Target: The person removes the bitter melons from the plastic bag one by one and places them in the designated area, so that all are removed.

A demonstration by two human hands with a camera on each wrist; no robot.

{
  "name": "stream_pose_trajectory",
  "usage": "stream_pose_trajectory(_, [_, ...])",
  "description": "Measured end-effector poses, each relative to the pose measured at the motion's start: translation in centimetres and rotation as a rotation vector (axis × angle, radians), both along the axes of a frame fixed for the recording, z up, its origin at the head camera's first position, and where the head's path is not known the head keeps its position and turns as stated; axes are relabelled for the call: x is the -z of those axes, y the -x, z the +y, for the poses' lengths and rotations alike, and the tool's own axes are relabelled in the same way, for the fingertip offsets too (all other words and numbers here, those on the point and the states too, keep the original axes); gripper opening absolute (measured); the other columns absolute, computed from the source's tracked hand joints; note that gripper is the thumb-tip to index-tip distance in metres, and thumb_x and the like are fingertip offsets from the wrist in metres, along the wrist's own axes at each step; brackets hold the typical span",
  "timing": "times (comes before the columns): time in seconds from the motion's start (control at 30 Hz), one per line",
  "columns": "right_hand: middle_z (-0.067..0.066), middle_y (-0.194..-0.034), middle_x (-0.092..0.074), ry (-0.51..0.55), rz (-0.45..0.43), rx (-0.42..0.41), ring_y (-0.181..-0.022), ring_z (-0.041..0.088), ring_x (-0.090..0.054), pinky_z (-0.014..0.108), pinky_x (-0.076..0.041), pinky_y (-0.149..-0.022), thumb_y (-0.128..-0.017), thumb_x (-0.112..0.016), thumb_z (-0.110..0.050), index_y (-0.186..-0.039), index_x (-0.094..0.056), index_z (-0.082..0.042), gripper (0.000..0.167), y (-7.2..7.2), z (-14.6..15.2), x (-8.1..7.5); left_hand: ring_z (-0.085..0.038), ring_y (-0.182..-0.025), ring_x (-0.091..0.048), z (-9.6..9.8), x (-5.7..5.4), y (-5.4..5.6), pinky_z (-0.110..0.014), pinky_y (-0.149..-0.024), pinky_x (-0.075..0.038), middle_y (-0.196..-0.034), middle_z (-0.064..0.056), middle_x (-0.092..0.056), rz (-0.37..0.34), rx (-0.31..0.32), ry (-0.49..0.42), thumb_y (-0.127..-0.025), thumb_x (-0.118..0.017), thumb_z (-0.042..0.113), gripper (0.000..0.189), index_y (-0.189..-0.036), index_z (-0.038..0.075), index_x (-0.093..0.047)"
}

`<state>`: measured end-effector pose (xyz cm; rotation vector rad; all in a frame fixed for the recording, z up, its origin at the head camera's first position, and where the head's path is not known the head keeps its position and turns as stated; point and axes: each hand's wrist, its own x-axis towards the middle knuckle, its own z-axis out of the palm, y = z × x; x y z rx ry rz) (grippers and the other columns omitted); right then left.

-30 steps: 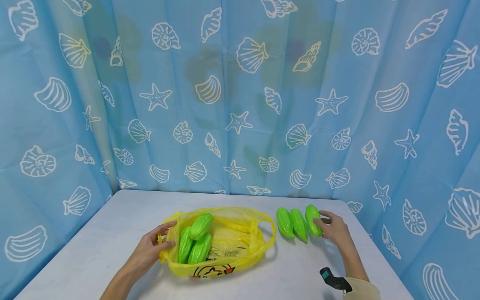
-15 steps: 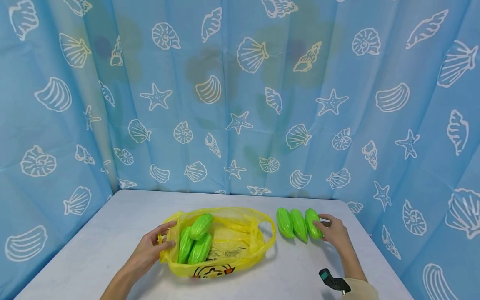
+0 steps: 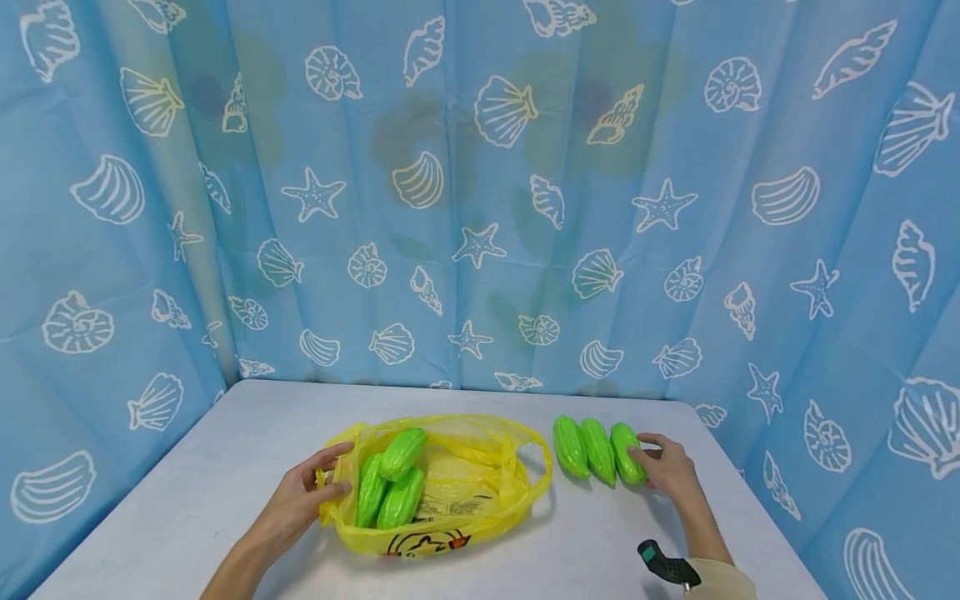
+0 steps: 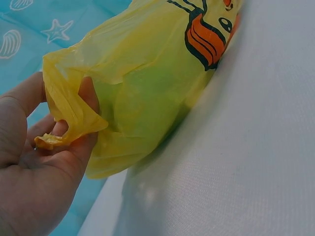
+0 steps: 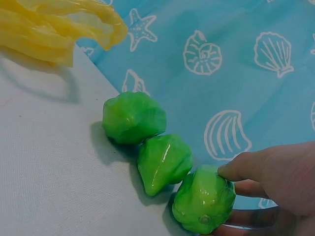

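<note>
My left hand (image 3: 303, 492) holds the gathered left edge of a yellow plastic bag (image 3: 517, 492), with thumb and fingers round the film in the left wrist view. Inside the open bag, three glossy green bitter melons (image 3: 401, 498) lie piled at its left end. To the right of the bag, three more stand in a row: a left one (image 3: 571, 447), a middle one with a pointed tip (image 3: 597, 452) and a right one (image 3: 627, 454). My right hand (image 3: 670, 467) grips the right one, its thumb (image 5: 236, 166) on the surface and some fingertips hidden.
The white table (image 3: 585, 542) carries everything. A blue curtain (image 3: 480, 208) with white shell prints hangs behind it and along both sides. One bag handle loop (image 3: 542, 458) reaches close to the left melon of the row. A black device (image 3: 667, 565) sits at my right wrist.
My right hand has drawn the right bitter melon slightly toward me, so it lies closer to level with its two neighbours. The left hand and the bag have stayed still.
</note>
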<state>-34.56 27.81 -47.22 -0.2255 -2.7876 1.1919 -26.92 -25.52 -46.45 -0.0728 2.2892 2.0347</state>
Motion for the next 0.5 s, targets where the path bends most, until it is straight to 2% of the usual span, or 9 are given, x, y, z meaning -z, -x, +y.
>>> stream_pose_trajectory(0.5, [0.037, -0.129, -0.054, 0.006, 0.004, -0.009, -0.111, 0.045, -0.06, 0.033, -0.058, -0.07, -0.097, -0.054, -0.025, -0.138, -0.046, 0.006, 0.053, -0.03, 0.09, 0.03, -0.022, -0.11, -0.048, -0.05, 0.07, -0.08, -0.025, -0.083, -0.055, -0.136, -0.013, -0.039, 0.004, 0.013, -0.012, -0.088, -0.069, 0.012, 0.068, -0.149, 0.017, -0.041])
